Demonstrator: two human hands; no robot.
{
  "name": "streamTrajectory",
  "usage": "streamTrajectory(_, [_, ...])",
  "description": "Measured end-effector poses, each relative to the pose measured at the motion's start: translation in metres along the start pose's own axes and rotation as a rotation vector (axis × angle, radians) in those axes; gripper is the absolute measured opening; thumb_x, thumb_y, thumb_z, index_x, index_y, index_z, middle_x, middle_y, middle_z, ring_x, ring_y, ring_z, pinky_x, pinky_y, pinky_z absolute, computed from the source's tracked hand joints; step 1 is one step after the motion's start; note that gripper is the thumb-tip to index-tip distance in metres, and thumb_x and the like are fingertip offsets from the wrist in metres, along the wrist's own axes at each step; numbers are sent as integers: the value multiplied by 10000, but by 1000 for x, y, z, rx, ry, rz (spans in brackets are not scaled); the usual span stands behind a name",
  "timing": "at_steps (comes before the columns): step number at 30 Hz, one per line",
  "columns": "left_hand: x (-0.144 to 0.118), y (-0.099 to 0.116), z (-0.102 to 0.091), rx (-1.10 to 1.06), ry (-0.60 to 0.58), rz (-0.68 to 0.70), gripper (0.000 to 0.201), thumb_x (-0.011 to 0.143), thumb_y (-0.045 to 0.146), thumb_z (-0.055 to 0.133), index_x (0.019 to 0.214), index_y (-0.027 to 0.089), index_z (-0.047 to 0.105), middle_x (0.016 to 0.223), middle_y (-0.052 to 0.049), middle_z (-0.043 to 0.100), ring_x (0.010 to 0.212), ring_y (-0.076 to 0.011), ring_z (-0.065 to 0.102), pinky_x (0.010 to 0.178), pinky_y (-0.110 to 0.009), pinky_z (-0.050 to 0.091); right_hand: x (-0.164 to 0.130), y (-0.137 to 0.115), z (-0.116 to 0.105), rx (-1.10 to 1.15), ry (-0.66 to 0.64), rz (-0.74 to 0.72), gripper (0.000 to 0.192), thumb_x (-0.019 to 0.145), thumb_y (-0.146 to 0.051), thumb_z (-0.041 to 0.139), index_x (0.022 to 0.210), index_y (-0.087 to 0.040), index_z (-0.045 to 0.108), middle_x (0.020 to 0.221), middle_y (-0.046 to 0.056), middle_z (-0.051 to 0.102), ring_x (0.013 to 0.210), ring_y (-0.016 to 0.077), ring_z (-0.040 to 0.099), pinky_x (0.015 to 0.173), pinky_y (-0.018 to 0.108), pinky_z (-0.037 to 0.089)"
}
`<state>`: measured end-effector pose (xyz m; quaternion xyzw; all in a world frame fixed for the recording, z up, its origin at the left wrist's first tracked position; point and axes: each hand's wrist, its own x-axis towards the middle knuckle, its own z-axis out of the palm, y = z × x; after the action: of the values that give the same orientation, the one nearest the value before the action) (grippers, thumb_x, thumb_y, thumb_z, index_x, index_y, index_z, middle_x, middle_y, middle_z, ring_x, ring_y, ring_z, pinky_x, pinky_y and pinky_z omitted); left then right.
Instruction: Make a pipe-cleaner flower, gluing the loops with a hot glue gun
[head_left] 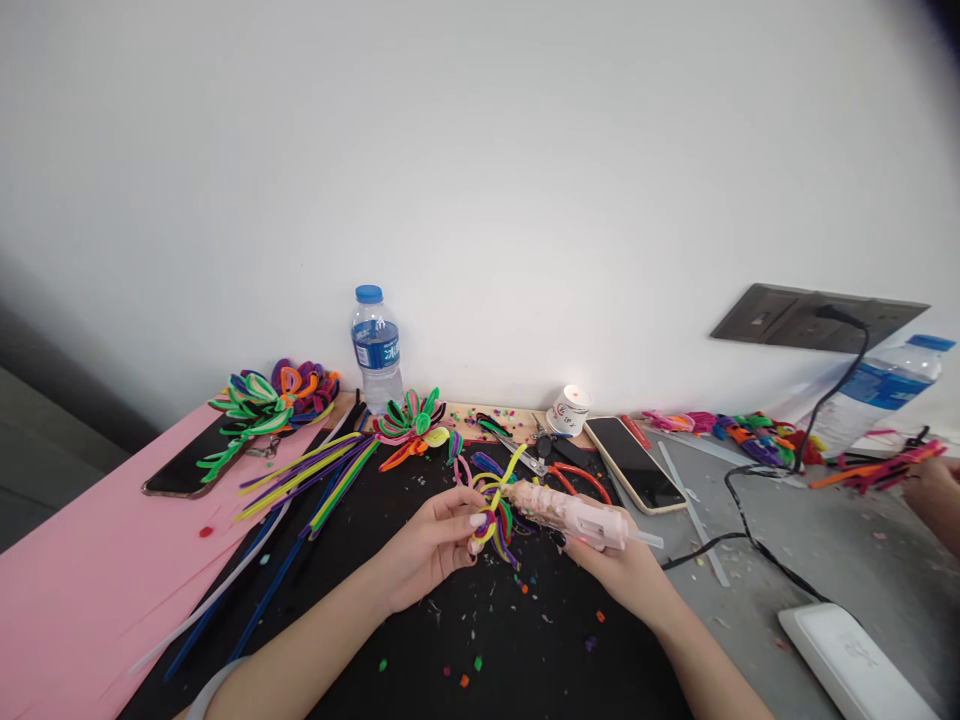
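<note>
Over the black mat (420, 650), left hand (431, 545) pinches the light, pliable multicoloured pipe-cleaner flower (495, 510) at its centre; right hand (622, 570) grips the pink glue gun (574, 512).

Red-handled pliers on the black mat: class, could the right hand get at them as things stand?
Probably not at once. The right hand is closed round the glue gun, which lies across the pliers just behind it. Nothing else blocks the way; the hand would need freeing first.
</note>
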<state>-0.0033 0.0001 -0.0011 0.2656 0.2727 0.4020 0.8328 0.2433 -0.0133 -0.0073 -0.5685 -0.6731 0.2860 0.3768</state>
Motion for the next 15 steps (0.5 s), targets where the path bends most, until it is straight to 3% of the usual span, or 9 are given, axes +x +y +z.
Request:
streamTrajectory(6, [0,1,0,5,-10,7,92,730,145,674,803,160,621,596,20,550,515,-52,499,514,-155,444,8,-23,-6,38,-136,-106,187,791,-302,537,892,-173,629,817,82,678,748,248,635,630,313,523])
streamTrajectory(15, [-1,-1,0,0,-2,0,89,733,137,670,804,161,622,598,18,555,510,-50,503,518,-157,452,2,-24,-6,-30,-73,-204,95,729,-290,599,755,-212,647,641,28,645,558,199,598,496,273,484])
